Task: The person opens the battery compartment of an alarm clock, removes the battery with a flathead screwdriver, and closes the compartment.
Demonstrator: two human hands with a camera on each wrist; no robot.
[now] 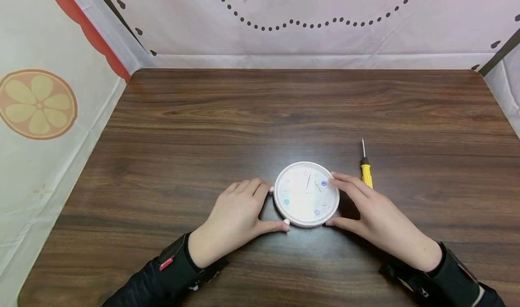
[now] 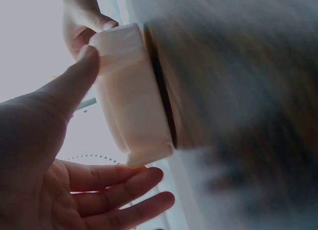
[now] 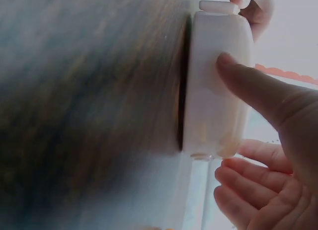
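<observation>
A round white clock lies face up on the wooden table, with small feet sticking out on its left and lower-left edge. At those feet, my left hand holds the clock between thumb and forefinger. My right hand spans the opposite edge, thumb low and fingertips higher on the rim. The left wrist view shows the clock's thick side wall, with the left thumb pressed to it and the forefinger by a foot. In the right wrist view the right thumb presses the clock's side.
A screwdriver with a yellow and black handle lies just beyond the right hand, its tip pointing away. Behind the brown table hangs a pale printed cloth; another with a fruit-slice print is at the left.
</observation>
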